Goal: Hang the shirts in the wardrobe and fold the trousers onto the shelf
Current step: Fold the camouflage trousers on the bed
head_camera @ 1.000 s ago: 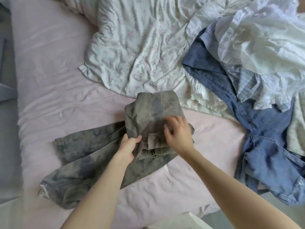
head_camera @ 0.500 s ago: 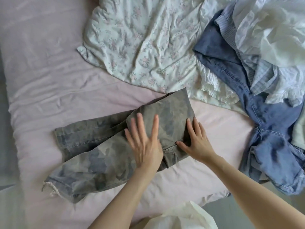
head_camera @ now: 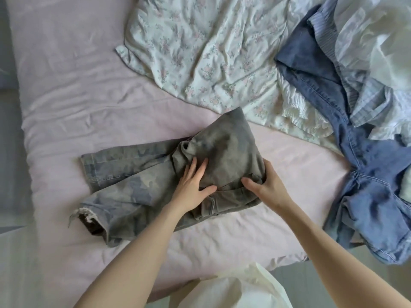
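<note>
Grey-green camouflage trousers [head_camera: 138, 185] lie on the pink bed sheet [head_camera: 89, 96], legs pointing left, the waist part folded over into a thick pad at the right. My left hand [head_camera: 192, 185] presses flat on that folded pad, fingers straight and thumb spread. At the pad's right edge my right hand [head_camera: 268, 185] holds the fold, thumb on top and fingers tucked under the cloth. Blue denim trousers [head_camera: 367, 196] sprawl at the right side of the bed.
A floral white garment [head_camera: 200, 52] is spread at the back. White shirts [head_camera: 378, 41] and a blue striped shirt [head_camera: 360, 96] are heaped on the denim at the far right. The bed's near edge runs below my arms, with pale cloth [head_camera: 233, 290] at the bottom.
The waist part was laid over and smoothed. My left hand slid right onto the pad. My right hand went from lying flat to holding the pad's right edge.
</note>
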Demonstrator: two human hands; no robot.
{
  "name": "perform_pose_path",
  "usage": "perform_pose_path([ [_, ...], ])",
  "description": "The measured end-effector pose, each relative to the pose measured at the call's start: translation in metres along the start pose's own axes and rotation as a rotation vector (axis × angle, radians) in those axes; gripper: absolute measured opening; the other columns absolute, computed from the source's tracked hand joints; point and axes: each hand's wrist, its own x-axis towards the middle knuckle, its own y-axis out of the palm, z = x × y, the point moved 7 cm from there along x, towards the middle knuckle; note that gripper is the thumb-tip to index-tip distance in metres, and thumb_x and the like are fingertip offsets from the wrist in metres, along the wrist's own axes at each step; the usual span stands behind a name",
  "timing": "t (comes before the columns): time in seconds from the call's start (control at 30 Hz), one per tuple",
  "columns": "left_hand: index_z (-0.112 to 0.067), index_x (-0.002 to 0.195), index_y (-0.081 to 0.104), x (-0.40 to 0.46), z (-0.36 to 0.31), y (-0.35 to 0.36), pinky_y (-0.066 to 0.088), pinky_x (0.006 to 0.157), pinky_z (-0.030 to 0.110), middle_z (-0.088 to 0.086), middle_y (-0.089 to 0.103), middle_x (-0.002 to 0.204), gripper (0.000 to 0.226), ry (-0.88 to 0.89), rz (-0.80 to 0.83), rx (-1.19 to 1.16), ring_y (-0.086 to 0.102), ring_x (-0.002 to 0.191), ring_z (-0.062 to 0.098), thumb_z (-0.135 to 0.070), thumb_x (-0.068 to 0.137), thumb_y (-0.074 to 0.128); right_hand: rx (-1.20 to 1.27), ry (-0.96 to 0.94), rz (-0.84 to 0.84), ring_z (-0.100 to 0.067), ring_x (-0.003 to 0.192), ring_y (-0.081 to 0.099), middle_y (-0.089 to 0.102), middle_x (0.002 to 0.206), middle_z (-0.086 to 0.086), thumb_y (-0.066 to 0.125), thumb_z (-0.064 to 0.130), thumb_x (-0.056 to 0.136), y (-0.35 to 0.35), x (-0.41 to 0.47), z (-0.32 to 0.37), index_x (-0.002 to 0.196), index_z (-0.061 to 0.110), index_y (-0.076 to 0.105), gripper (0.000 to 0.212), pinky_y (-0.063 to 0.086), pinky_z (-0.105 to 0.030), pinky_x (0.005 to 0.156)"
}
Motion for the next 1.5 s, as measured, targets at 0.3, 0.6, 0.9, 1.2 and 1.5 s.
perform_pose_path([
  [0.3, -0.032, 0.101, 0.063, -0.115, 0.060, -0.088, 0.047, 0.080, 0.034, -0.002, 0.068, 0.109, 0.034, -0.417, -0.271, -1.145, 0.061, 0.100, 0.014, -0.049, 0.097, 0.034, -0.308, -0.412, 0.341, -0.018, 0.142, 0.016, 0.020, 0.151, -0.010, 0.069, 0.034, 0.081, 0.132, -0.085, 0.097, 0.129, 0.024, 0.048, 0.054, 0.022, -0.036, 0.113],
  [0.6, -0.033, 0.148, 0.017, -0.144, 0.133, -0.125, 0.009, 0.113, 0.030, 0.003, 0.005, 0.158, 0.055, -0.332, -0.431, -0.402, 0.008, 0.144, 0.016, -0.038, 0.098, 0.040, -0.456, -0.498, 0.587, -0.024, 0.131, 0.040, 0.051, 0.136, -0.010, 0.051, 0.009, 0.090, 0.264, -0.103, 0.103, 0.119, 0.008, 0.061, 0.031, 0.027, -0.027, 0.109],
  [0.9, -0.046, 0.144, -0.006, -0.122, 0.192, -0.075, 0.006, 0.113, 0.049, 0.008, -0.013, 0.157, 0.076, -0.550, -0.482, -0.192, -0.008, 0.143, 0.032, -0.053, 0.090, 0.047, -0.022, 0.282, 0.152, -0.027, 0.125, 0.043, 0.041, 0.137, -0.006, 0.083, 0.045, 0.059, 0.231, -0.047, -0.002, 0.138, 0.019, 0.023, 0.103, 0.040, -0.046, 0.102],
  [1.2, -0.049, 0.143, -0.010, -0.129, 0.190, -0.081, 0.013, 0.115, 0.049, 0.005, -0.011, 0.157, 0.075, -0.544, -0.462, -0.260, -0.005, 0.144, 0.027, -0.060, 0.089, 0.041, 0.324, 0.332, 0.094, -0.018, 0.089, 0.060, 0.059, 0.103, -0.003, 0.079, 0.013, 0.067, 0.229, -0.050, 0.014, 0.107, 0.017, 0.044, 0.053, 0.054, -0.036, 0.073],
  [1.5, -0.032, 0.147, -0.013, -0.284, 0.122, -0.127, 0.013, 0.115, 0.033, -0.004, -0.005, 0.157, 0.125, -0.135, -0.838, -0.436, 0.001, 0.144, 0.012, -0.038, 0.065, 0.082, -0.207, -0.427, 0.248, -0.022, 0.084, 0.060, 0.061, 0.083, 0.009, 0.070, 0.020, 0.072, 0.199, -0.172, 0.135, 0.100, 0.027, 0.049, 0.036, 0.049, -0.037, 0.074],
])
